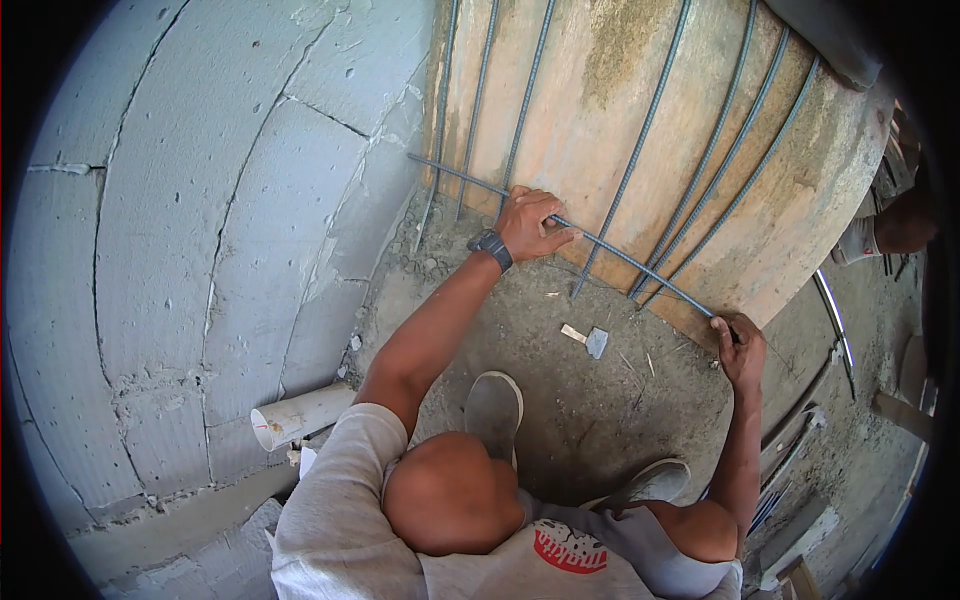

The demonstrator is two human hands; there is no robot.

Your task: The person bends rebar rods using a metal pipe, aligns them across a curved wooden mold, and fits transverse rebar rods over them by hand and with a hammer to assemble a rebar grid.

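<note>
A ribbed steel rebar (pixel 625 258) lies crosswise and slanted, lower at its right end, in front of several upright rebars (pixel 648 125). My left hand (pixel 533 222), with a dark watch (pixel 491 247) on its wrist, is closed around this crosswise rebar left of its middle. The rebar's left end sticks out past that hand. At the other end, my right hand (pixel 740 348) pinches the tip between thumb and fingers. Behind the bars stands a curved plywood panel (pixel 590 85). I cannot make out whether the crosswise rebar touches every upright one.
A grey block wall (pixel 230 200) rises on the left, with a white pipe (pixel 310 412) near its foot. Small scraps (pixel 597 342) lie on the dirt floor (pixel 570 400) before my shoes (pixel 494 405). Another person's hand (pixel 905 222) shows at far right, above loose bars and boards.
</note>
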